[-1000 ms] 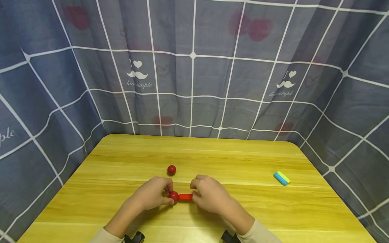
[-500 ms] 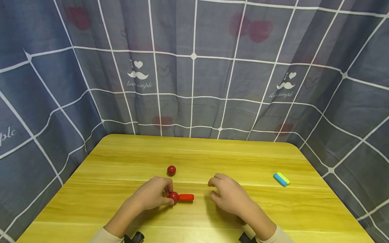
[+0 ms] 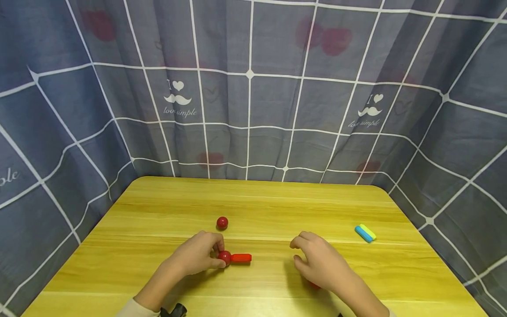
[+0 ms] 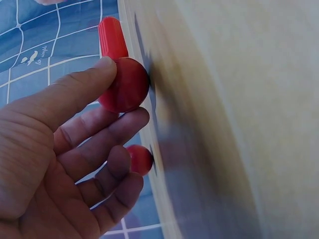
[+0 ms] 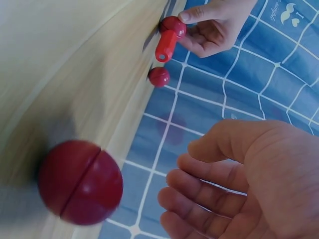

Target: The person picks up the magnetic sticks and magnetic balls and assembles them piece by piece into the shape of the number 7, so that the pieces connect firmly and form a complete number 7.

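Observation:
Between thumb and fingers, my left hand (image 3: pixel 198 253) pinches a glossy red ball (image 3: pixel 225 258) low over the wooden table. A short red ribbed rod (image 3: pixel 241 258) touches the ball's right side and points right; the left wrist view shows the rod (image 4: pixel 113 37) behind the ball. My right hand (image 3: pixel 321 263) hovers to the right with bent, relaxed fingers and nothing between them. Close to it, a seamed red ball (image 5: pixel 79 181) lies on the table, mostly hidden under the hand in the head view. Another red ball (image 3: pixel 222 223) rests beyond my left hand.
A blue rod (image 3: pixel 363 234) and a yellow-green rod (image 3: pixel 369 231) lie side by side at the right of the table (image 3: pixel 277 198). A grey-blue checked curtain (image 3: pixel 222 145) surrounds the table's back and sides.
My right hand has moved right, away from the red rod, whose right end now shows. Part of a red ball has come into sight beneath that hand. The left hand keeps its hold.

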`<move>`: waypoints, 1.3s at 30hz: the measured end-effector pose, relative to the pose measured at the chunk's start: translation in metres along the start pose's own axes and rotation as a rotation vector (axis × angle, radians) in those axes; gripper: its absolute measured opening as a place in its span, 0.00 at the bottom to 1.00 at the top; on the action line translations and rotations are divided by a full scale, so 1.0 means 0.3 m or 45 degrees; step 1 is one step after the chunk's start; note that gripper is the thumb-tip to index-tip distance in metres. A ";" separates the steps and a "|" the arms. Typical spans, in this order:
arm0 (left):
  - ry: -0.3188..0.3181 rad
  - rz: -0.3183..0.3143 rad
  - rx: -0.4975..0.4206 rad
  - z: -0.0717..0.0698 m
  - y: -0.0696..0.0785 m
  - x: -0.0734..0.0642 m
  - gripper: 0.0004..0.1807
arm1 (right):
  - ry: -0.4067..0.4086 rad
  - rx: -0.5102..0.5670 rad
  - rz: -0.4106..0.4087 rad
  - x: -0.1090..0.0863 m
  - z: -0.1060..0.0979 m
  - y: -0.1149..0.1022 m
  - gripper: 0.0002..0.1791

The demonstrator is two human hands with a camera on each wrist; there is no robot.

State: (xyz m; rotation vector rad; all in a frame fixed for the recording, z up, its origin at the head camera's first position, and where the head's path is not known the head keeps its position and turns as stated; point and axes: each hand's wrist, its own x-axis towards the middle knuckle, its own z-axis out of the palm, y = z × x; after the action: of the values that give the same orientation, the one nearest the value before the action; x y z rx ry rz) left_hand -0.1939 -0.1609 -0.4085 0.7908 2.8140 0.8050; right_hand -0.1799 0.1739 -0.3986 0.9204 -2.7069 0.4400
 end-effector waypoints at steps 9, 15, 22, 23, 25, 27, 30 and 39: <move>0.009 0.002 0.007 0.002 0.002 -0.003 0.14 | -0.085 0.012 0.075 -0.069 -0.036 0.027 0.12; 0.004 -0.010 0.010 0.007 0.004 0.001 0.14 | -0.187 0.070 0.055 -0.124 -0.047 0.065 0.14; 0.001 -0.021 0.001 0.008 0.006 0.003 0.14 | -0.308 0.144 0.088 -0.159 -0.050 0.085 0.17; 0.002 -0.020 0.001 0.008 0.006 0.003 0.14 | -0.328 0.154 0.097 -0.163 -0.050 0.086 0.17; 0.004 -0.020 0.000 0.009 0.006 0.002 0.14 | -0.366 0.183 0.112 -0.169 -0.050 0.088 0.16; 0.007 -0.016 -0.001 0.010 0.005 0.001 0.14 | -0.385 0.208 0.121 -0.173 -0.049 0.090 0.14; 0.011 -0.008 0.001 0.012 0.004 0.001 0.14 | -0.380 0.225 0.119 -0.178 -0.047 0.092 0.10; 0.015 -0.004 0.012 0.012 0.003 0.005 0.14 | -0.348 0.246 0.083 -0.173 -0.041 0.095 0.10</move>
State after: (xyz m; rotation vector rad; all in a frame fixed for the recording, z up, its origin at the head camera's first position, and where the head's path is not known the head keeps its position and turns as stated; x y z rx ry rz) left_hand -0.1939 -0.1580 -0.4111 0.7852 2.8310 0.7991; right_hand -0.1561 0.2283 -0.4098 1.0098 -2.9898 0.6415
